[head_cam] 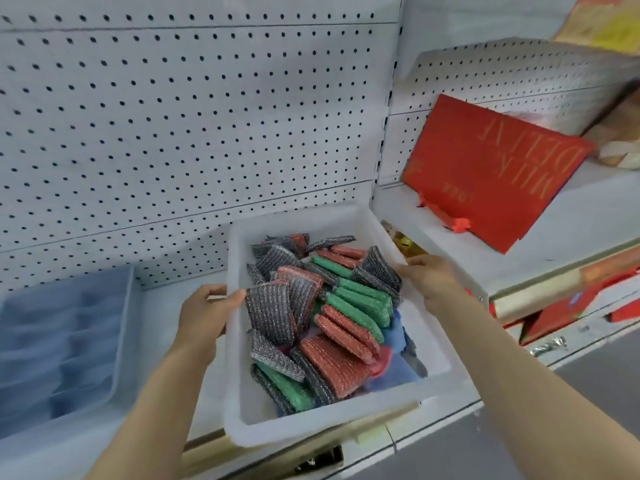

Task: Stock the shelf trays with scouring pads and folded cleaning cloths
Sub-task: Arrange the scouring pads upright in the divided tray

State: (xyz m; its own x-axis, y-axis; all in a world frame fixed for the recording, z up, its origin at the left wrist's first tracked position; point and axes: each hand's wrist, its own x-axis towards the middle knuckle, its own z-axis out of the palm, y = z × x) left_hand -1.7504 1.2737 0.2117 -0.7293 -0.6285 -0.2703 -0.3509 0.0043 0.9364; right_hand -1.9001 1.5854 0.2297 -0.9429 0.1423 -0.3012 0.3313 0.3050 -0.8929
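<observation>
White tray [239, 424] sits on the shelf [166, 313], its near end overhanging the front edge. Both hands on it. Left hand [204, 313] grips the left rim, thumb over the top edge and touching a grey pad, fingers [211, 291] curled round the outside wall. Right hand [429, 277] holds the right rim near the far corner; fingers bent over the edge, tips hidden inside the tray.

Tray holds a loose heap of scouring pads [322, 317]: grey, green and salmon-red, mostly on edge or leaning, none in neat rows. Blue cloth [398, 372] lies under them at the near right corner, partly covered.

Blue divided tray [69, 341] on the same shelf, left of the white tray, a gap between them. Pegboard [173, 116] backs the shelf.

Next bay to the right: red box [485, 174] leaning back against the pegboard, lettering upside down. More red packs [561, 313] on the shelf below it, blurred.
</observation>
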